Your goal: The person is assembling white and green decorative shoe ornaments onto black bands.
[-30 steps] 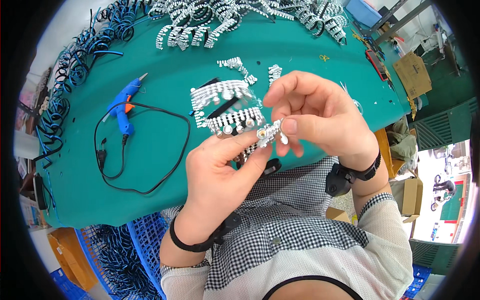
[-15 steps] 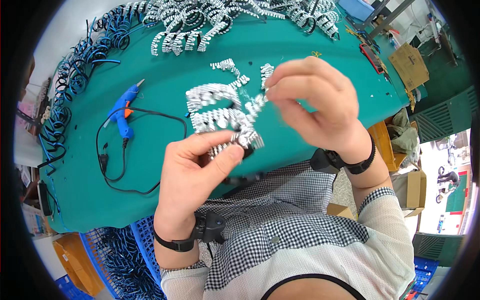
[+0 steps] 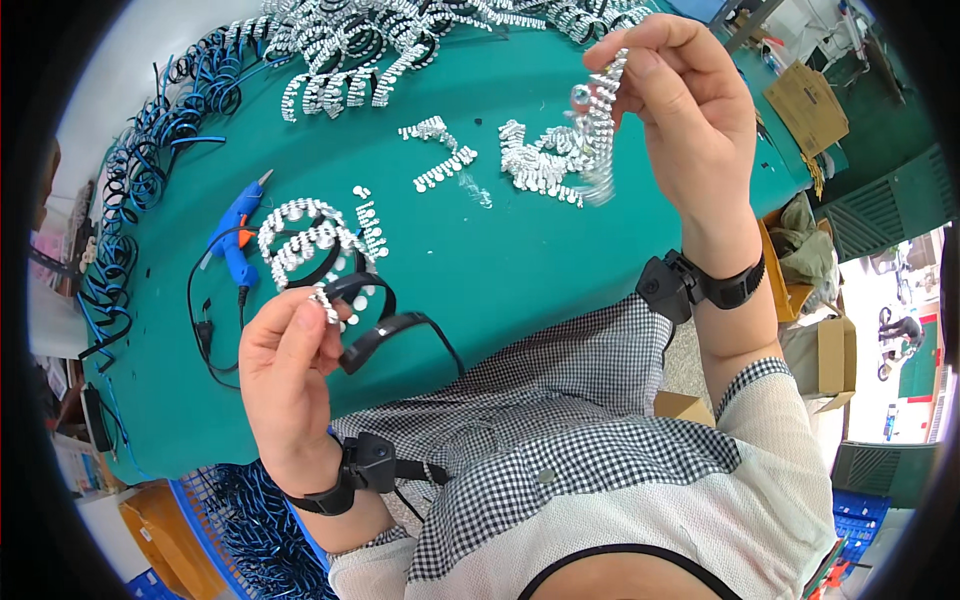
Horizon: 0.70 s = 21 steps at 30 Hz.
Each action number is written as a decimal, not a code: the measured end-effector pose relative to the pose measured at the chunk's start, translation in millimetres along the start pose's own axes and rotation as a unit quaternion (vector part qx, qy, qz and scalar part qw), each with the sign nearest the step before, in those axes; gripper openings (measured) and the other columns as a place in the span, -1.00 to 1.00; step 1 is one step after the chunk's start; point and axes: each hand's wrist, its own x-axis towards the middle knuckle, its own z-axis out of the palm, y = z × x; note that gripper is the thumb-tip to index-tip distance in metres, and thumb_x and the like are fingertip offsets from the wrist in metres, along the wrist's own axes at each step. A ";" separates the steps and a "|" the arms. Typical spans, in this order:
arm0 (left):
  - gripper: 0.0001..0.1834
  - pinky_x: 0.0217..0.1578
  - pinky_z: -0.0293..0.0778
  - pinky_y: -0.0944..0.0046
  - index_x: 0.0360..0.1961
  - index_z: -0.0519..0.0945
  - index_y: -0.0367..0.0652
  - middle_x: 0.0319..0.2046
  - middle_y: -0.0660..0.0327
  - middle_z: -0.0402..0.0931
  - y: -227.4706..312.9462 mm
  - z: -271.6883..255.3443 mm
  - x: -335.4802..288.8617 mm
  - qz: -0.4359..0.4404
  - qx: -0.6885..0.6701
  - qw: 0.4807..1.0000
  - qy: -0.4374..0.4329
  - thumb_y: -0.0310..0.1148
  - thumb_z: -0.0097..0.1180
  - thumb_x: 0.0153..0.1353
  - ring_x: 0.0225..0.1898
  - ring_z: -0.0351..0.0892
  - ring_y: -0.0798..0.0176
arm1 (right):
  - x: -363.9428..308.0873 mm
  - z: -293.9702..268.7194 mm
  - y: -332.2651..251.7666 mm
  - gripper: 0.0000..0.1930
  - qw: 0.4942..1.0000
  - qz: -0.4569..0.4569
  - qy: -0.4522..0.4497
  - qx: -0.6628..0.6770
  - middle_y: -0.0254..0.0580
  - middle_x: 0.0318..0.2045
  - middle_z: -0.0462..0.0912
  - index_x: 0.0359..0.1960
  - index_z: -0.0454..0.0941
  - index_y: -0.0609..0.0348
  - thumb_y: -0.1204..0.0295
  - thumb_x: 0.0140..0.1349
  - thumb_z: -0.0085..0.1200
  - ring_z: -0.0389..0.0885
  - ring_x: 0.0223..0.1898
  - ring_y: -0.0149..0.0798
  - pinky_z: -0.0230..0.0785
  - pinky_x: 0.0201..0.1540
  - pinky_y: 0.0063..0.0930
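Observation:
My left hand (image 3: 295, 375) pinches a coiled black strip (image 3: 318, 235) edged with small white and silvery bead-like pieces. The coil rises in loops beyond the fingers, and plain black ends curl off to the right. My right hand (image 3: 695, 125), raised at the far right, pinches a length of white beaded trim (image 3: 603, 105) that hangs down, its lower end blurred. Below it, more curled white beaded trim (image 3: 540, 168) lies on the table; whether the two lengths join I cannot tell. A shorter piece of beaded trim (image 3: 447, 172) lies between my hands.
A blue hot glue gun (image 3: 237, 235) with a black cord lies left on the green table (image 3: 470, 300). Heaps of coiled white-edged strips (image 3: 370, 45) and blue-black coils (image 3: 165, 120) line its far and left sides. A blue basket of coils (image 3: 255, 530) stands below.
My hands have moved apart. The left went left and slightly nearer with the coil, and the right rose farther away with a length of beaded trim. More trim now shows on the table.

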 end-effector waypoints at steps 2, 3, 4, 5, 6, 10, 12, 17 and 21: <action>-0.79 -0.34 0.35 0.45 -0.26 0.53 -0.29 -0.37 0.21 0.53 -1.0 -6.7 -1.5 -0.004 -0.032 0.999 0.000 -0.37 -0.01 0.19 -0.35 0.47 0.41 | -0.1 12.8 -5.5 -0.77 0.991 0.067 0.058 0.100 -0.15 -0.34 0.55 -0.16 0.36 0.26 0.46 0.17 0.01 0.48 -0.43 -0.48 0.32 -0.37 -0.72; -0.79 -0.34 0.40 0.43 -0.23 0.51 -0.29 -0.37 0.21 0.53 -0.3 -7.1 -1.5 -0.004 -0.044 0.999 -0.002 -0.38 -0.04 0.20 -0.33 0.50 0.40 | 0.1 13.9 -5.1 -0.77 0.991 0.067 0.058 0.099 -0.15 -0.34 0.55 -0.16 0.36 0.26 0.46 0.17 0.01 0.48 -0.43 -0.48 0.32 -0.37 -0.72; -0.79 -0.34 0.40 0.43 -0.23 0.51 -0.29 -0.37 0.21 0.53 1.3 -3.2 -1.0 -0.004 -0.044 0.999 -0.002 -0.38 -0.04 0.20 -0.33 0.50 0.40 | 0.3 14.5 -4.4 -0.80 0.989 0.072 0.052 0.115 -0.18 -0.37 0.55 -0.18 0.37 0.26 0.48 0.18 -0.01 0.48 -0.44 -0.48 0.33 -0.39 -0.71; -0.78 -0.48 0.28 0.49 -0.26 0.52 -0.29 -0.41 0.23 0.53 3.3 4.5 1.0 0.005 -0.059 0.998 0.023 -0.35 0.00 0.19 -0.45 0.41 0.47 | 0.5 13.9 -3.6 -0.82 0.987 0.077 0.047 0.130 -0.21 -0.41 0.55 -0.19 0.38 0.26 0.50 0.18 -0.02 0.48 -0.45 -0.48 0.33 -0.41 -0.70; -0.77 -0.63 0.17 0.55 -0.29 0.53 -0.30 -0.45 0.25 0.53 4.0 9.5 2.8 0.013 -0.074 0.996 0.049 -0.31 0.03 0.17 -0.57 0.32 0.54 | -0.3 10.8 -3.4 -0.82 0.988 0.077 0.047 0.128 -0.21 -0.41 0.55 -0.19 0.38 0.26 0.50 0.18 -0.02 0.48 -0.45 -0.48 0.33 -0.41 -0.70; -0.78 -0.52 0.29 0.52 -0.21 0.48 -0.27 -0.37 0.24 0.51 5.7 8.0 6.0 0.021 -0.110 0.993 0.019 -0.35 -0.07 0.23 -0.48 0.41 0.49 | -3.8 12.8 -4.9 -0.85 0.975 0.172 0.032 0.134 -0.08 -0.28 0.54 -0.19 0.36 0.28 0.53 0.21 -0.15 0.61 -0.30 -0.22 0.49 -0.38 -0.48; -0.79 -0.57 0.26 0.51 -0.25 0.50 -0.26 -0.39 0.22 0.53 7.9 16.1 5.4 0.019 -0.124 0.990 0.062 -0.33 -0.04 0.22 -0.52 0.41 0.48 | -4.5 22.2 -7.4 -0.85 0.963 0.208 0.063 0.159 -0.09 -0.30 0.54 -0.21 0.36 0.30 0.55 0.18 -0.13 0.61 -0.30 -0.21 0.49 -0.32 -0.49; -0.79 -0.64 0.19 0.52 -0.30 0.51 -0.25 -0.46 0.22 0.52 8.3 26.9 12.9 0.020 -0.154 0.982 0.110 -0.31 -0.02 0.21 -0.57 0.40 0.49 | -6.7 28.5 -9.8 -0.83 0.933 0.255 0.084 0.238 -0.01 -0.29 0.51 -0.19 0.35 0.33 0.51 0.21 -0.13 0.56 -0.19 0.04 0.52 -0.23 -0.24; -0.78 -0.65 0.15 0.52 -0.31 0.49 -0.26 -0.54 0.27 0.46 7.5 22.3 19.8 0.017 -0.194 0.978 0.074 -0.30 -0.03 0.21 -0.59 0.35 0.50 | -7.0 31.6 -7.9 -0.83 0.916 0.263 0.076 0.291 0.03 -0.27 0.52 -0.18 0.36 0.30 0.51 0.23 -0.15 0.52 -0.13 0.12 0.52 -0.19 -0.17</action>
